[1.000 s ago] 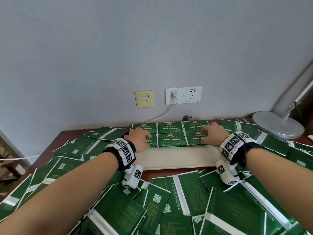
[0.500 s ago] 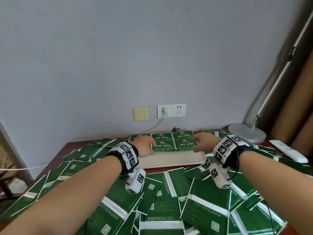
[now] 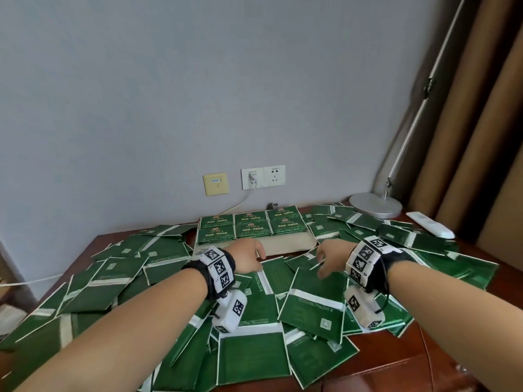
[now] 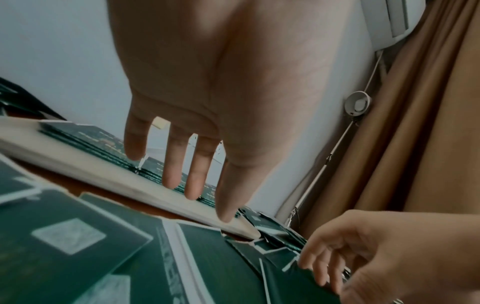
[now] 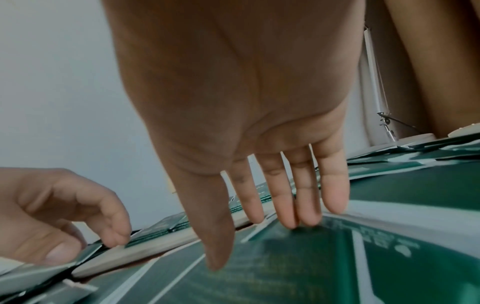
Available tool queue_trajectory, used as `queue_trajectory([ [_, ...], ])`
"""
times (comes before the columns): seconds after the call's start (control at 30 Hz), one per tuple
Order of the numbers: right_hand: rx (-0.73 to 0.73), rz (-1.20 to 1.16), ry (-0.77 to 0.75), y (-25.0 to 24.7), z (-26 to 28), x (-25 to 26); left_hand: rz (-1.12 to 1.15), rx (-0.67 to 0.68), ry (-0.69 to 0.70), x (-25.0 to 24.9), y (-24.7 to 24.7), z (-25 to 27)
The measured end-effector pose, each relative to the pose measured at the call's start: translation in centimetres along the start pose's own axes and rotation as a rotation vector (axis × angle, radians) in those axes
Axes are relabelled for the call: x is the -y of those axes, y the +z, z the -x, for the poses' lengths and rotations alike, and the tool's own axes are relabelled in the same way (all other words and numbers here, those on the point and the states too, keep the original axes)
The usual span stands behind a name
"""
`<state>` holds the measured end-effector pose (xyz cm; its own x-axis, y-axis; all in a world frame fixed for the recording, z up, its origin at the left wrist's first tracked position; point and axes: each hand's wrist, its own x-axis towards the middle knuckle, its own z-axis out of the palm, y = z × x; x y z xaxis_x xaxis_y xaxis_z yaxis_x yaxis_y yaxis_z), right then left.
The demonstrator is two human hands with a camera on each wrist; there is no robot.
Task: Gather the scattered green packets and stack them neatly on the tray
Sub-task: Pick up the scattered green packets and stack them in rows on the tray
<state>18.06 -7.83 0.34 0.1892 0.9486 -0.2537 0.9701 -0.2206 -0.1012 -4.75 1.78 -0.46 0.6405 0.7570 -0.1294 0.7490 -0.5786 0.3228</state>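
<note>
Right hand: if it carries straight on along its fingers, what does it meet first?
Probably the loose green packet right under the fingertips of the right hand. They point forward and down, already at or nearly on its surface; contact is unclear. The tray lies further along the same line.

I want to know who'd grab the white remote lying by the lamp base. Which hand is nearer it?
The right hand. It hovers over loose packets with the remote farther out on its own side; the left hand lies beyond it, before the tray.
</note>
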Motion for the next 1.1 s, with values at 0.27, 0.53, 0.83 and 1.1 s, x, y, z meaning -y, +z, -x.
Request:
queue_trajectory([
  [0.27,0.014,0.077,0.006,1.9,0.7,0.3,0.019,0.053,-0.015,-0.6,2.1,0.4],
  [0.53,0.026,0.017,0.007,2.1,0.4,0.1,0.037,0.089,-0.009,-0.4,2.7,0.9],
  [0.83,-0.136,-0.158,0.011,0.9,-0.1,-0.8,0.072,0.113,0.001,-0.6,3.0,1.9],
  [1.1,-0.288,-0.156,-0.020,0.2,0.1,-0.9,0.052,0.130,0.021,-0.8,3.1,2.7],
])
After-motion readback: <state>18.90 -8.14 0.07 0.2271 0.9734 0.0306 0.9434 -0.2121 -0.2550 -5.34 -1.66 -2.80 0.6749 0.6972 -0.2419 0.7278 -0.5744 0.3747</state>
